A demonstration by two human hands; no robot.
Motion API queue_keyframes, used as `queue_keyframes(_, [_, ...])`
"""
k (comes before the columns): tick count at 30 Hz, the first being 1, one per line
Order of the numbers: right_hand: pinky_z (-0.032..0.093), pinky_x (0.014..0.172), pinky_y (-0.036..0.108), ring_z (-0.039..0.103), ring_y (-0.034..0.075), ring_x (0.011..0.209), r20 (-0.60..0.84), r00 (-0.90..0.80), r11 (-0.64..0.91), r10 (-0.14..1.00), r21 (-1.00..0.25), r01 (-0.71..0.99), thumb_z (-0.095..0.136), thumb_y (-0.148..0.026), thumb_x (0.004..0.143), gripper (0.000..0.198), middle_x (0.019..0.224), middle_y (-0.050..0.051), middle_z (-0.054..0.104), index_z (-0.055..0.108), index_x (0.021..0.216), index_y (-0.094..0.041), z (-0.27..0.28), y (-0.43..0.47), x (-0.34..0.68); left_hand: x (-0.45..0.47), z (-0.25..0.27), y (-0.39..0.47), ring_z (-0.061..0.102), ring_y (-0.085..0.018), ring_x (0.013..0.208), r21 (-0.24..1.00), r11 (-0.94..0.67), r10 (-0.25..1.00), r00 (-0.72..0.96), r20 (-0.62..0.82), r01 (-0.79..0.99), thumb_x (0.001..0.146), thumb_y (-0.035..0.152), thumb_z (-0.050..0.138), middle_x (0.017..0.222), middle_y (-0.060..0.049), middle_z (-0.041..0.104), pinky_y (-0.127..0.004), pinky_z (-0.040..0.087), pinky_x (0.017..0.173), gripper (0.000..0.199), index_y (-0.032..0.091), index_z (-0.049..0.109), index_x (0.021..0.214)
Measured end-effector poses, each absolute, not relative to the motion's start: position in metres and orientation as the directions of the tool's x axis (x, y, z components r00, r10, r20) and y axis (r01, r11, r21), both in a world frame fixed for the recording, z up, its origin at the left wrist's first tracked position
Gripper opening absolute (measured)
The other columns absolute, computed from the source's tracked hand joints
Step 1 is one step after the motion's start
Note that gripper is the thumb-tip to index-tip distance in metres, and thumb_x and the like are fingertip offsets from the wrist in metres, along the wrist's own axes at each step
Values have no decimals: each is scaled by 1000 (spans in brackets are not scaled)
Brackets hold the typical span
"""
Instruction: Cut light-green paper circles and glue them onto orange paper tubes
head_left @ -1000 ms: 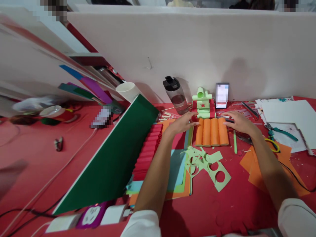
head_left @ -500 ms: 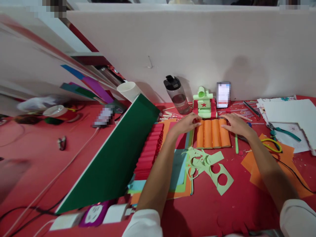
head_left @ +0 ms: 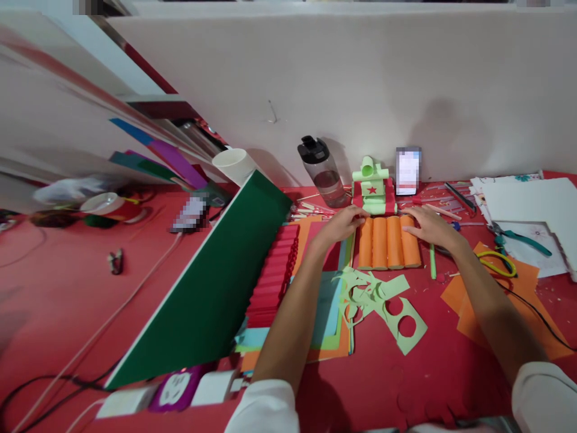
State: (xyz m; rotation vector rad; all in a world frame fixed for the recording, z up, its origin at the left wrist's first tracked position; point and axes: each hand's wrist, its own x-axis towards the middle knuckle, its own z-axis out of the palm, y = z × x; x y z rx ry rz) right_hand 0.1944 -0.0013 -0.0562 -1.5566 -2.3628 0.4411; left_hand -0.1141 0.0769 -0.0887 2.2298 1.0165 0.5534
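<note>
Several orange paper rolls (head_left: 387, 243) lie side by side on the red table, forming a row. My left hand (head_left: 343, 225) is curled at the row's left edge, its thumb and fingers on the outer roll. At the opposite edge, my right hand (head_left: 430, 228) grips the rightmost roll with thumb and bent fingers. Just behind the rolls stands a light green paper model (head_left: 372, 204) with a red star and red side strips. Light green paper scraps (head_left: 397, 285) with round holes lie in front of the rolls. A thin green stick (head_left: 433, 261) is beside my right hand.
Left of my arms are a leaning green board (head_left: 202, 300), pleated red paper (head_left: 270, 276) and stacked coloured sheets. A water bottle (head_left: 329, 177) and a phone (head_left: 408, 171) stand at the back. Green-handled pliers (head_left: 525, 240), yellow-handled scissors (head_left: 496, 258) and orange sheets (head_left: 478, 313) lie right.
The view has shifted very slightly. Both hands stay at the two sides of the orange paper rolls, which have not visibly moved on the table.
</note>
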Motion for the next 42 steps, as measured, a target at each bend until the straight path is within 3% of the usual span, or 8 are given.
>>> queue_keyframes(9, [42,121,56,57,38,142,34,-369,346,929,-439,830,65,-34,99,52,148,16,67,61,149,-21,-53,-4,194,-111,-82,73,71,-25,97,655,-500,799,594,96,567,94,23,53,110,-11,77,-39,56,94,32,17,77,113])
queue_keyframes(15, [45,117,56,59,38,138,52,-382,363,923,-449,817,63,-36,100,49,147,14,67,61,148,-23,-48,-4,196,-114,-68,66,73,-28,95,490,-513,822,567,44,705,95,17,51,106,-10,80,-38,55,86,32,21,77,113])
queue_keyframes(20, [53,105,48,68,35,125,106,-292,308,950,-454,836,64,-38,100,46,135,13,74,64,143,-24,-34,-3,224,-113,-61,60,73,-30,104,357,-497,858,510,66,791,95,18,54,117,-10,79,-39,56,89,28,25,75,112])
queue_keyframes(23, [55,100,44,71,34,118,3,-278,255,961,-405,878,71,-35,94,51,129,13,76,64,144,-24,-34,-2,251,-112,-60,59,73,-32,109,329,-524,845,527,89,785,94,17,54,123,-11,76,-41,56,92,29,24,75,112])
queue_keyframes(27, [53,108,45,65,37,134,-179,-310,237,934,-341,910,81,-26,84,82,148,13,69,52,161,-27,-44,0,275,-112,-55,58,72,-32,112,353,-561,816,571,85,749,99,19,49,128,-13,74,-43,56,96,33,22,74,120])
queue_keyframes(33, [46,119,49,53,36,150,-146,-344,282,927,-331,900,79,-19,82,92,162,11,58,44,166,-32,-56,2,287,-113,-51,56,74,-30,101,466,-574,767,641,16,674,101,38,56,131,-14,74,-44,58,95,39,20,68,133])
queue_keyframes(36, [50,115,47,60,35,143,-186,-351,275,918,-340,899,80,-19,81,100,157,10,63,37,170,-35,-58,3,290,-116,-56,57,74,-29,98,532,-517,781,624,-27,670,99,45,60,130,-14,75,-44,59,93,45,20,67,135])
queue_keyframes(42, [58,97,36,73,30,123,-182,-327,237,927,-391,889,73,-15,83,97,142,5,74,37,170,-41,-54,-1,293,-122,-69,64,74,-28,102,673,-475,753,657,-23,567,97,55,61,135,-15,72,-45,60,93,53,20,65,136])
